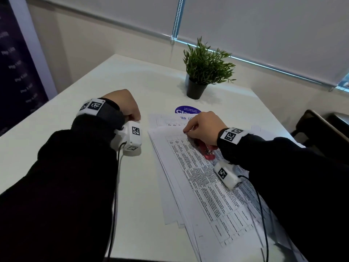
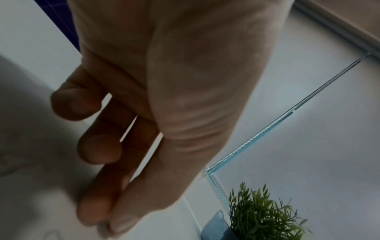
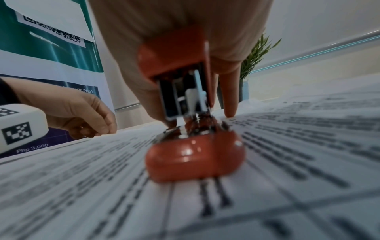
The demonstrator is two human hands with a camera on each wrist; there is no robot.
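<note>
The white table [image 1: 94,82] is sitting in a corner under drawn roller blinds [image 1: 264,25]. A potted plant [image 1: 205,67] is standing near the far edge, with a purple sticker [image 1: 186,110] showing just in front of it, partly under paper. A fanned stack of printed sheets [image 1: 207,186] is lying on the table's right half. The right hand [image 1: 204,127] is gripping a red stapler [image 1: 206,150], fingers curled over its upper arm. The stapler's base is resting on the top sheet near the far end, and one fingertip is touching the paper. The left hand [image 1: 122,104] is resting on bare table left of the sheets, fingers loosely curled, holding nothing.
</note>
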